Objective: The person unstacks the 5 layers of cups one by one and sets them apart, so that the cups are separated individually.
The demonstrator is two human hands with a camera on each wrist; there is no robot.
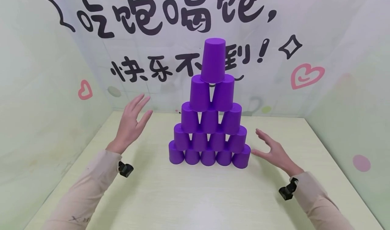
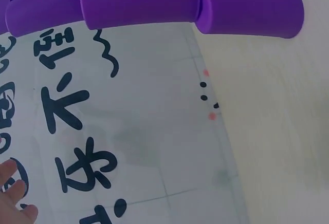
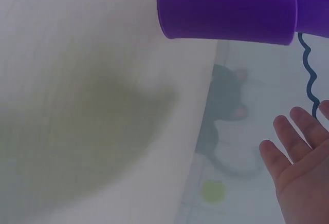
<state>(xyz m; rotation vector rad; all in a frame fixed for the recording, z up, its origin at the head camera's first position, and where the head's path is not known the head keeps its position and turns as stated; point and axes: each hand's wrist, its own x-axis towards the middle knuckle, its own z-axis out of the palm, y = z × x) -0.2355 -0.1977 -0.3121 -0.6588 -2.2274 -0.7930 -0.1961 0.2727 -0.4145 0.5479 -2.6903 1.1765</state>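
Purple cups, all upside down, form a pyramid of several rows that narrows to a single top cup. To the left of the stack my left hand is raised with fingers spread, apart from the cups. My right hand hovers just right of the bottom row, its thumb tip near the right end cup; fingers are extended and nothing is held. In the left wrist view, stacked cups cross the top and a few fingertips show at lower left. The right wrist view shows my open palm below a cup.
The pyramid stands on a pale wooden table. Behind it hangs a white backdrop with black lettering and pink hearts, and similar panels rise at both sides. Black wrist cameras sit on both cuffs.
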